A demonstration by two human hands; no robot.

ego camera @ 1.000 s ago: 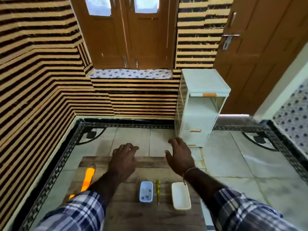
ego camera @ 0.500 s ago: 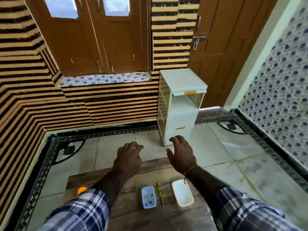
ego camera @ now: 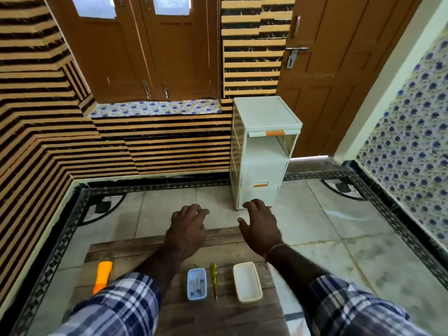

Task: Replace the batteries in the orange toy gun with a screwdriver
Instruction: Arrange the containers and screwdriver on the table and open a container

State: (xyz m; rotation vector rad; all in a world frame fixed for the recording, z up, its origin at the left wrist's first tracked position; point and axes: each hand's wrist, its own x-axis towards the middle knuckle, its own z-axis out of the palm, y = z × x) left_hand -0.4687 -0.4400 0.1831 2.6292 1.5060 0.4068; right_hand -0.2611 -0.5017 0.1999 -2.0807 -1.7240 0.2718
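The orange toy gun (ego camera: 103,275) lies at the left of the wooden table (ego camera: 218,314), partly hidden by my left sleeve. A small blue tray (ego camera: 196,283) with batteries in it sits mid-table. To its right lies a yellow screwdriver (ego camera: 214,280), then a white tray (ego camera: 247,282) with nothing in it. My left hand (ego camera: 188,226) and my right hand (ego camera: 260,225) hover over the table's far edge, fingers loosely curved, holding nothing. Both are well beyond the trays and touch none of the objects.
A white plastic drawer cabinet (ego camera: 263,151) with orange handles stands on the tiled floor just past my right hand. Striped walls close off the left and back, a brown door (ego camera: 339,76) is behind the cabinet, and a blue-dotted wall is at right.
The view has swung right and then partly back left, so more of the orange toy gun shows again. Both hands have kept their spread pose above the table's far edge.
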